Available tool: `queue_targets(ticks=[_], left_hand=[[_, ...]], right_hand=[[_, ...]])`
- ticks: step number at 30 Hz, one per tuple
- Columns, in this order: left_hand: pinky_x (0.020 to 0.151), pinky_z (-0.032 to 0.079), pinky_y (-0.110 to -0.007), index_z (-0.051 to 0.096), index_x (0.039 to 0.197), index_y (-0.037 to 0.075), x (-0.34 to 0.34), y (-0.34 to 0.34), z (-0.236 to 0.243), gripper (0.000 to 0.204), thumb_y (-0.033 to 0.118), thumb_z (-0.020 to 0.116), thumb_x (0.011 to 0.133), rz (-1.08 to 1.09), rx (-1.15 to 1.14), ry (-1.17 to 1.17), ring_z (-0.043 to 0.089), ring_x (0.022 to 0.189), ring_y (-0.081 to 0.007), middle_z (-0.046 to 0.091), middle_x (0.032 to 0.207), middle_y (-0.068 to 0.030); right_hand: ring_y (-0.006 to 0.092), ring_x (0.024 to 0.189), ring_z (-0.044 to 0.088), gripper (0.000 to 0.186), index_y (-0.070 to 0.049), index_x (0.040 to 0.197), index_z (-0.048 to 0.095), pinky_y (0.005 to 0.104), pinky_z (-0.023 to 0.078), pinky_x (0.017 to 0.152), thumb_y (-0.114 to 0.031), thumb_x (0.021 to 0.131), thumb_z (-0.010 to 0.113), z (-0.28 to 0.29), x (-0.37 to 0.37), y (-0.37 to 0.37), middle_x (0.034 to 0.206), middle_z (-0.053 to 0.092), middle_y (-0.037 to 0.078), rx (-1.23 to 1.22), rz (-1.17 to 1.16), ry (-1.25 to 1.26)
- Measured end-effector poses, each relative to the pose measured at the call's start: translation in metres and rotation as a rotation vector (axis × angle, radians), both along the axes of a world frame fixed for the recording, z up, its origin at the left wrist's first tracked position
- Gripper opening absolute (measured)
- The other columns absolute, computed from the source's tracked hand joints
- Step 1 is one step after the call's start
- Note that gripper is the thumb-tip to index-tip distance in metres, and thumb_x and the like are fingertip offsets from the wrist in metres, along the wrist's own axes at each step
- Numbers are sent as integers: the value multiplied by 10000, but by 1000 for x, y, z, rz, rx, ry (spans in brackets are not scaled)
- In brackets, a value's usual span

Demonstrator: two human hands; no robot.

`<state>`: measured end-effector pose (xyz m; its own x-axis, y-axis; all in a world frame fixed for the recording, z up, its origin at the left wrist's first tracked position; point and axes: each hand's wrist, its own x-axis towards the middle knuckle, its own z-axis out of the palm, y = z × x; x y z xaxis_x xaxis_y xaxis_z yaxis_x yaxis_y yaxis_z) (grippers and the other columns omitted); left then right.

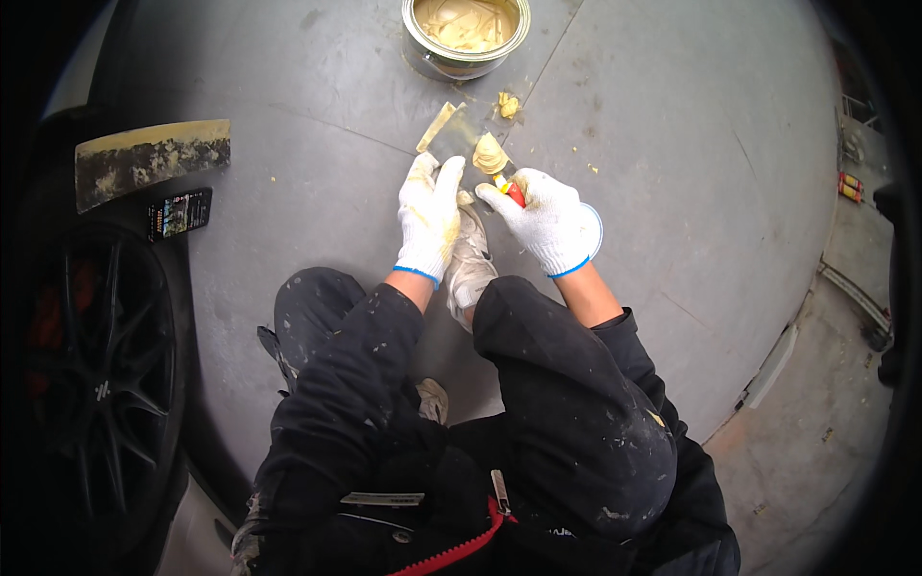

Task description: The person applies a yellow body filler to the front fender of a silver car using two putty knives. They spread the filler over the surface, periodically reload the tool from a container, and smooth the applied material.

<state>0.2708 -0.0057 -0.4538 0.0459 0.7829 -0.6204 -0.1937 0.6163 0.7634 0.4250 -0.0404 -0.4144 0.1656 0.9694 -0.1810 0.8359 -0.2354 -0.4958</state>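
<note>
My left hand (429, 213), in a white knit glove with a blue cuff, is closed on a thin flat metal spreader (449, 132) with a pale putty-coated edge. In my right hand (545, 216), gloved the same way, is a putty knife (515, 194) with a red and yellow handle. A thick beige lump of putty (490, 154) covers the knife's end, right beside the spreader's plate; whether they touch I cannot tell. Just beyond my hands stands an open round tin (431, 60) with beige putty inside. A white round thing with a blue edge (594, 230) shows partly behind my right wrist.
A yellowish lump (508, 105) lies on the grey floor (672, 192) near the tin. At the left are a wide putty-smeared strip (154, 165), a phone (180, 213) and a black car wheel (110, 365). Red cans (850, 187) lie at the far right.
</note>
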Motion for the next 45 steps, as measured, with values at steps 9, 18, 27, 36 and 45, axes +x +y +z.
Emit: queue_targets(ticks=[9,18,27,36,45], left_hand=[[751,542,-285,634,1148,-37,0,-3,-3,274,205,709,1045,-46,36,-24,627,906,-121,652,1038,-66],[750,554,-287,632,1187,-50,2,-5,-14,297,199,706,1044,-28,35,-36,636,925,-124,669,1084,-84],[712,594,-310,642,1274,-25,-5,6,-10,312,188,683,1049,143,-79,-276,685,932,-144,700,1144,-81],[792,529,-283,659,1208,-9,-33,20,5,270,185,704,1027,-86,-76,-104,620,922,-98,675,1037,-38],[898,523,-291,640,1268,0,-51,45,47,307,181,687,1024,-383,74,-383,616,986,-93,673,1120,-5]], right_hand=[[368,673,687,409,-54,763,678,402,539,602,-410,880,841,-8,3,-2,739,680,165,51,68,57],[351,637,662,491,-48,766,683,398,532,608,-495,823,877,-1,2,1,704,681,166,-132,-44,120],[250,610,580,567,-33,738,645,378,495,631,-523,747,930,-46,61,-55,686,670,128,-178,-522,93],[348,1264,635,744,1,1235,681,418,546,1030,-516,764,935,-79,82,-90,1430,599,214,-13,-447,-377],[243,1313,612,828,-24,1604,408,396,531,1085,-469,982,725,-3,15,17,1517,568,121,-296,-565,1473]])
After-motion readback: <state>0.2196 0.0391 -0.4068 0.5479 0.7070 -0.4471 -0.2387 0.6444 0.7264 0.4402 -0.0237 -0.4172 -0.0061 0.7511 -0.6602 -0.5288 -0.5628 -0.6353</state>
